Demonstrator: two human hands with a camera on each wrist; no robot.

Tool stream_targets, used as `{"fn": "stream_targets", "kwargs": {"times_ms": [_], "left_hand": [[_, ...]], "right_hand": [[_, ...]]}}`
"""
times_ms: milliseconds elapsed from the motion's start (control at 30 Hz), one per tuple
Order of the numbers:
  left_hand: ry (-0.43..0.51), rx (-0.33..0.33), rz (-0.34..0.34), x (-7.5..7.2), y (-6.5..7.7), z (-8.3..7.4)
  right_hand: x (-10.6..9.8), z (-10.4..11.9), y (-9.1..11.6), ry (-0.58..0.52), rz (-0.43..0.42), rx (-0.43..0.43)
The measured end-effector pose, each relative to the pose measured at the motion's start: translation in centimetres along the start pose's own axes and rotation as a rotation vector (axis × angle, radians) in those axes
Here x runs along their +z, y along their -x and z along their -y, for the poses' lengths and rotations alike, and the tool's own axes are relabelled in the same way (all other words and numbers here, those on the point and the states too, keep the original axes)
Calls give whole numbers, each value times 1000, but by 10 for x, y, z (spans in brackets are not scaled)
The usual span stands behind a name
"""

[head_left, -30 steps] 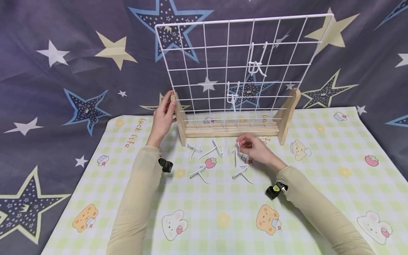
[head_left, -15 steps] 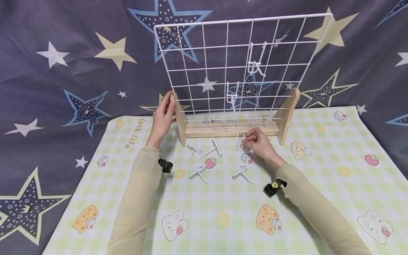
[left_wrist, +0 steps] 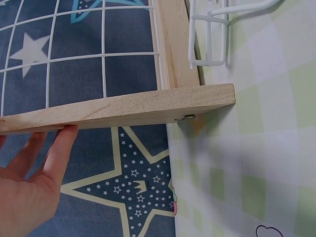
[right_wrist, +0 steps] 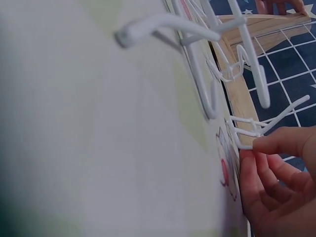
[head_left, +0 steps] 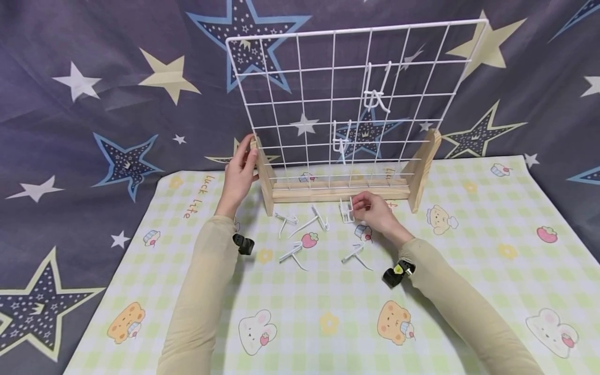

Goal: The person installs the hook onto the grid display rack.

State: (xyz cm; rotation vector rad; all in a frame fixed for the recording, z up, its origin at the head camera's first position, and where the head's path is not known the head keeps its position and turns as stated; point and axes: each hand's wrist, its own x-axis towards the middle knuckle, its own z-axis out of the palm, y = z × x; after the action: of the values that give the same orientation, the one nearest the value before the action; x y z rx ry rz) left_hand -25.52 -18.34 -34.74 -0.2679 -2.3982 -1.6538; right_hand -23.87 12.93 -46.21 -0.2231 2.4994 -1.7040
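Observation:
A white wire grid panel (head_left: 319,83) stands upright in a wooden stand (head_left: 339,194). My left hand (head_left: 238,177) holds the stand's left wooden side (left_wrist: 118,111) near its top; in the left wrist view several fingertips meet its outer face. Just in front of the stand's crossbar, my right hand (head_left: 374,212) pinches a white wire hook (head_left: 346,211) between thumb and fingertips. The right wrist view shows this hook (right_wrist: 247,131) low over the cloth, its prong pointing away from the fingers. Two more hooks hang on the grid: one high (head_left: 375,96), one lower (head_left: 341,145).
Several loose white hooks lie on the checked tablecloth (head_left: 187,312): one near the stand's left foot (head_left: 285,220), a longer one (head_left: 313,221) beside it, one below (head_left: 293,255) and one nearer the right arm (head_left: 358,255). A star-patterned dark curtain (head_left: 117,104) hangs close behind.
The right hand has lifted the hook from the cloth and turned it upright, shifting slightly right, then back left in front of the crossbar. The left hand has stayed on the stand.

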Motion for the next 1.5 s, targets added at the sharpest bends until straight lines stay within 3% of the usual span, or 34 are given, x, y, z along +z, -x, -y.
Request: {"fn": "stream_targets", "kwargs": {"times_ms": [367, 533, 700, 967, 1267, 1500], "left_hand": [[16, -3, 9, 0, 0, 0], [18, -3, 11, -1, 0, 0], [20, -8, 8, -1, 0, 1], [17, -3, 6, -1, 0, 2], [9, -7, 8, 0, -1, 4], [23, 5, -1, 0, -15, 35]], "right_hand": [[-2, 6, 3, -61, -43, -41], [-6, 25, 12, -106, -35, -59], [-11, 40, 21, -82, -58, -112], [-18, 14, 8, -90, -90, -96], [-28, 10, 7, -111, -119, -81], [-35, 11, 5, -163, -135, -66]]}}
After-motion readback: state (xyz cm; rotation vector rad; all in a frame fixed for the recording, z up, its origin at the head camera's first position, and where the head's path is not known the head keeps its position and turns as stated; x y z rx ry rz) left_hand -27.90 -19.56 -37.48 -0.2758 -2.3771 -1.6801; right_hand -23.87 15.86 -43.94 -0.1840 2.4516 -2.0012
